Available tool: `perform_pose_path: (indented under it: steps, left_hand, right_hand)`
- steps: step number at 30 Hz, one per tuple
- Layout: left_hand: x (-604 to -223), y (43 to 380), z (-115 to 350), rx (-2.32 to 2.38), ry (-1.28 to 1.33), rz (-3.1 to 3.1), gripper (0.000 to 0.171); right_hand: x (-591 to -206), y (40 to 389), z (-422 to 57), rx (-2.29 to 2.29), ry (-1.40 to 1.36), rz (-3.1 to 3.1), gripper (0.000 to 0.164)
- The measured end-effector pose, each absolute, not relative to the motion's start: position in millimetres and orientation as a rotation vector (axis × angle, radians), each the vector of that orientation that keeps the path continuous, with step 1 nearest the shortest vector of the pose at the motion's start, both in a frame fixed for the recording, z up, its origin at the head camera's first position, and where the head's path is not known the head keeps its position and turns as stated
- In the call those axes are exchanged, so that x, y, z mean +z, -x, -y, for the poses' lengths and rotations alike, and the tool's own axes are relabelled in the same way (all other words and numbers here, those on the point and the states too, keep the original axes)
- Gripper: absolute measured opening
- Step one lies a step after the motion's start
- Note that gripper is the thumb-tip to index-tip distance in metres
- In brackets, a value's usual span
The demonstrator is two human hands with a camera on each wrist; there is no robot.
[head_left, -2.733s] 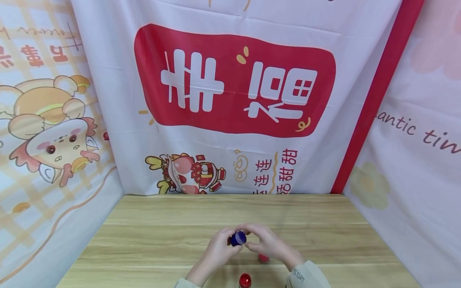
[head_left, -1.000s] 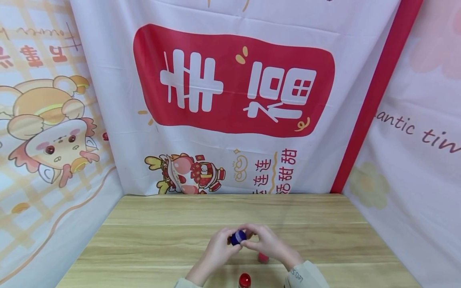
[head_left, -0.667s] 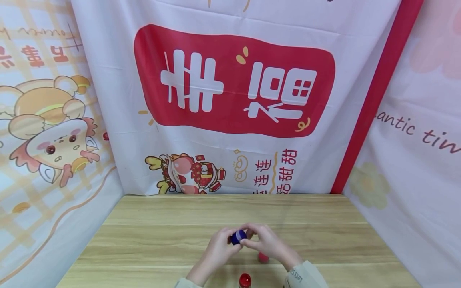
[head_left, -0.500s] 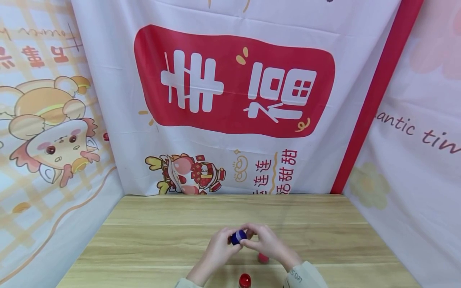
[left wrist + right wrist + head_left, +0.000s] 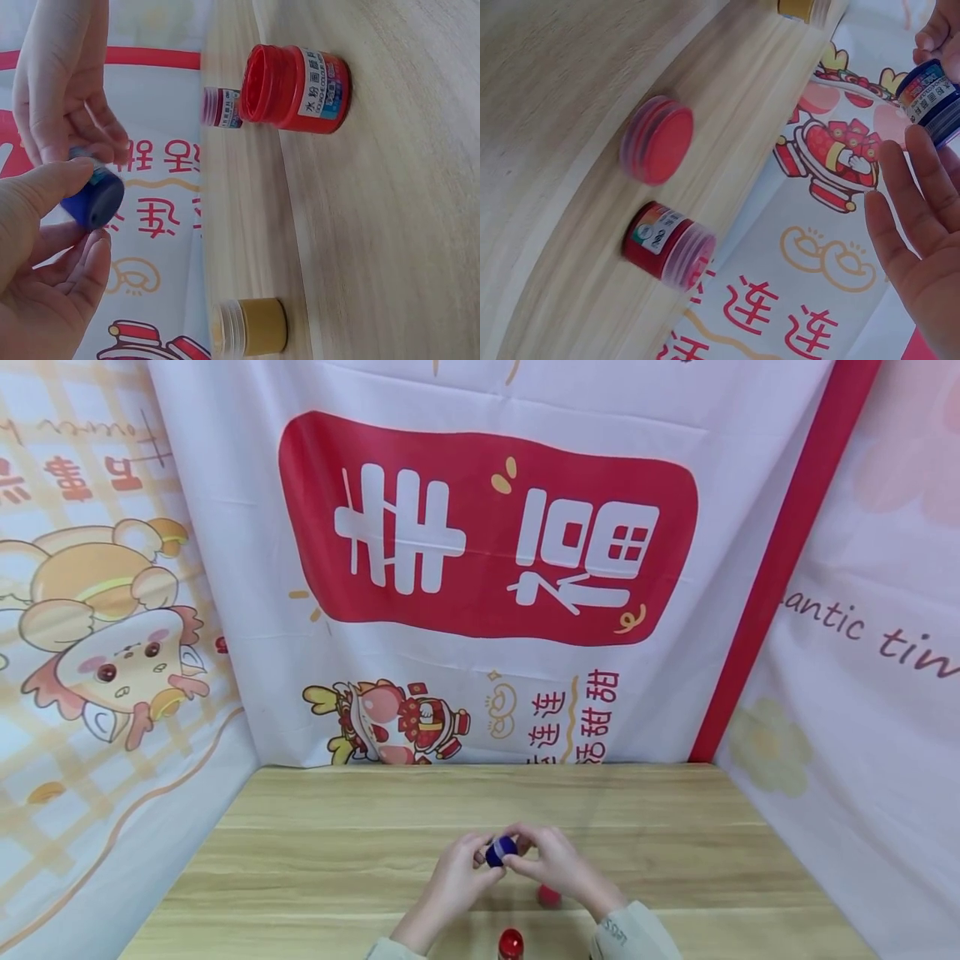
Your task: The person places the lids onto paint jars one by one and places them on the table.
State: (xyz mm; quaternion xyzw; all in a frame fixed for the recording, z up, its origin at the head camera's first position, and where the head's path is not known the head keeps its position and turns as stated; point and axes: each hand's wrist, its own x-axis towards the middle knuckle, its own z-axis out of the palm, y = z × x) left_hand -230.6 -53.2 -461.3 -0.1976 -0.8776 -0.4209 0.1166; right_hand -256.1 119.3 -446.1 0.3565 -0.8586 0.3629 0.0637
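Note:
A small blue gouache paint jar (image 5: 500, 852) is held tilted above the table between both hands. My left hand (image 5: 455, 872) grips its base end, with thumb (image 5: 56, 184) and fingers round it. My right hand (image 5: 553, 860) pinches the other end, the lid end, between thumb and index finger. Its remaining fingers (image 5: 922, 176) are spread out in the right wrist view. Below the hands, an uncapped red gouache jar (image 5: 300, 88) stands on the table. A red screw lid (image 5: 660, 141) lies near a dark red jar (image 5: 664, 244) with a clear cap.
A yellow paint jar (image 5: 259, 326) with a clear cap stands on the wooden table (image 5: 337, 818), on the left wrist view's lower side. Printed cloth (image 5: 480, 710) hangs behind the table and along both sides.
The right thumb, apart from the blue paint jar at first, has closed onto its lid end. The jar has turned a little and moved slightly right and up.

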Motion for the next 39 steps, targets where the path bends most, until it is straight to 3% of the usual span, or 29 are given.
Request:
perform_pose_path:
  steps: [39]
  left_hand:
    - [-478.4, 224.9, 70.4, -1.246, 0.539, 2.635, 0.051]
  right_hand:
    - [-470.6, 271.1, -142.0, 0.876, -0.867, 2.797, 0.03]
